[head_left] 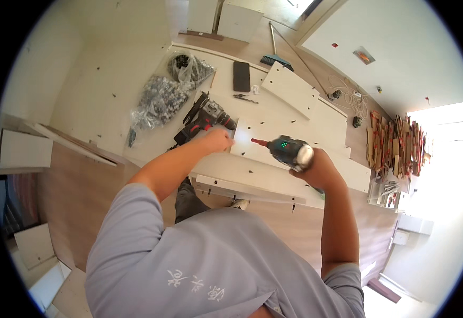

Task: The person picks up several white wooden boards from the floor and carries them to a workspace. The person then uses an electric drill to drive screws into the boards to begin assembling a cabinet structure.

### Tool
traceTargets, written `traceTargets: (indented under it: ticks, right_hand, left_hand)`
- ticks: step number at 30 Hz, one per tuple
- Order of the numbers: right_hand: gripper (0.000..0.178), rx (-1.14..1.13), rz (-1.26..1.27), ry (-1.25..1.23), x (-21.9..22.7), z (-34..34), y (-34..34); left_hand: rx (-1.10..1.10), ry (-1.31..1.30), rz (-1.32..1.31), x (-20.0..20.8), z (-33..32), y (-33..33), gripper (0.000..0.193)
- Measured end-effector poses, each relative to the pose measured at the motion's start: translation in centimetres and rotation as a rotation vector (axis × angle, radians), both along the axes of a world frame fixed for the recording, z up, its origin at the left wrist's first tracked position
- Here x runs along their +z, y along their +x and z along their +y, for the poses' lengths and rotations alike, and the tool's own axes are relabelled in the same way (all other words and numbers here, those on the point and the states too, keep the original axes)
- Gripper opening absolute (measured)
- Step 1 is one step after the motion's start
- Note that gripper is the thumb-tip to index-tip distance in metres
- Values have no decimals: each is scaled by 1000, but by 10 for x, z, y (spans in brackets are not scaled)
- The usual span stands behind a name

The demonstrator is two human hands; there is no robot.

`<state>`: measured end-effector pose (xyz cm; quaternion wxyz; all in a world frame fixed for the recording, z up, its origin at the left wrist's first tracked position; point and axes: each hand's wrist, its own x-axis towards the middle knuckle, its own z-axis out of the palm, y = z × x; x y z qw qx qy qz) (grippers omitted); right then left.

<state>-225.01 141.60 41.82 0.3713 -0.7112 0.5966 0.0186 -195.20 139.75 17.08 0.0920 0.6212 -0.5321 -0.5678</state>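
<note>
My right hand [318,168] grips a dark cordless screwdriver [289,151] with small green lights. Its red-tipped bit points left, over a white panel [279,139] that has several dark screws or pegs standing in it. Close to that panel's left end, my left hand [218,140] is closed with fingertips together. Whatever it may pinch is too small to make out. A second power drill [213,114], black and grey with red parts, lies just beyond my left hand.
Clear plastic bags of small hardware [162,98] lie at the left of the large white board. Farther back are a black phone-like slab [241,77] and drill bits [245,98]. Another panel [290,89] lies behind. A broom [277,61] and stacked wood strips [395,146] are beyond.
</note>
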Motion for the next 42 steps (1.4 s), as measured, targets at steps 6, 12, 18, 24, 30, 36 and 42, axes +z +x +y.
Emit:
traceTargets:
  ticks: [6,12,18,24,30,36,42]
  right_hand:
    - [47,-210,-410,-111,-11,69,-98]
    - [51,-292,-726,-184,-22,120,-157]
    - [53,-153,-826,-303,-13,156,-207]
    - [47,-253,-911,-289,-13,201,-227]
    - [44,-365,-811,-245,-12,234,-226]
    - [44,-452,-793,-206,-21,262,-224]
    - [51,-486,-969,-6,-31,241,-281]
  left_hand:
    - [379,259,604,67,-21,-6,20]
    - [278,284,709,164,16,-70,22]
    - [428,272,916,193,63,-151,13]
    - [470,212,959,207,101,-205,8]
    - [362,238,987,211,136,-237,8]
    - [328,120,917,197,173,-255,28]
    - [311,176,771,167,180,-287,33]
